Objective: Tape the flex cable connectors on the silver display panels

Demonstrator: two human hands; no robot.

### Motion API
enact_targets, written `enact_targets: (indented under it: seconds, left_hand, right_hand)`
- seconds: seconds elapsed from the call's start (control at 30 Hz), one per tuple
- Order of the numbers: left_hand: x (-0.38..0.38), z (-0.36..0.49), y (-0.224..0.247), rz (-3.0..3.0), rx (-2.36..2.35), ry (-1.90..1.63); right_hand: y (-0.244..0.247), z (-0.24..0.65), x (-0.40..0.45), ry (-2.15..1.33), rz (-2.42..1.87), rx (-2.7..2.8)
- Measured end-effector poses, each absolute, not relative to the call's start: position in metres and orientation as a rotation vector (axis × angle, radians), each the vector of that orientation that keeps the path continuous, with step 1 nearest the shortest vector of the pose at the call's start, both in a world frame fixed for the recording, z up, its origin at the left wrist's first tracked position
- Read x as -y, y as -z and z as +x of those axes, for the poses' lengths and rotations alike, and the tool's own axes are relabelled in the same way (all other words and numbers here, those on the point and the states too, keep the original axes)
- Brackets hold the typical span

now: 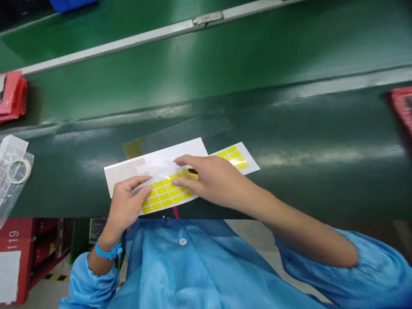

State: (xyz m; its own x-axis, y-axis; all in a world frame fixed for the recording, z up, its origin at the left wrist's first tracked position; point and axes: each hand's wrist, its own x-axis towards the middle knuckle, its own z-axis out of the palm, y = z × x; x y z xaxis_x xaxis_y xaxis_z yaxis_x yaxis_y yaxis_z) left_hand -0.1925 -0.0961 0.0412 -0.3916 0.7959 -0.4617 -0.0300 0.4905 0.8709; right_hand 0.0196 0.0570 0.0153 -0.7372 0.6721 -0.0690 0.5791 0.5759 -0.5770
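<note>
My left hand [125,206] pinches the left end of a white sheet with rows of yellow labels [165,193], thumb on its face. This sheet lies over the lower part of a white backing sheet [175,151], which has pale grey blank label spaces at its left. Reaching in from the right, my right hand [212,178] is over the yellow labels, index finger and thumb apart at the tips. A slim black object [192,171] pokes out between them; the rest of it is hidden in the hand. The label sheet's right end shows beyond that hand.
A clear plastic strip [193,126] lies behind the sheets on the green work surface [305,128]. At left are a tape roll [18,171] on plastic bags and red bubble-wrap packs [14,96]. Another red pack [404,105] is at right. A red rack [19,257] stands below left.
</note>
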Motion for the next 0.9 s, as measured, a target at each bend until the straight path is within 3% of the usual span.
enact_targets:
  seconds: [0.4,0.7,0.9]
  left_hand:
    - [0.091,-0.25,-0.051,0.536,-1.756,-1.117]
    - [0.091,-0.254,-0.04,0.526,-1.916,-1.165]
    - [0.09,-0.258,-0.033,0.642,-2.21,-1.156]
  right_hand:
    - [-0.075,0.007,-0.118,-1.3,-1.523,2.712]
    - [-0.058,0.002,-0.127,-1.364,-1.383,2.72]
    - [-0.052,-0.006,-0.118,-1.183,-1.439,2.658]
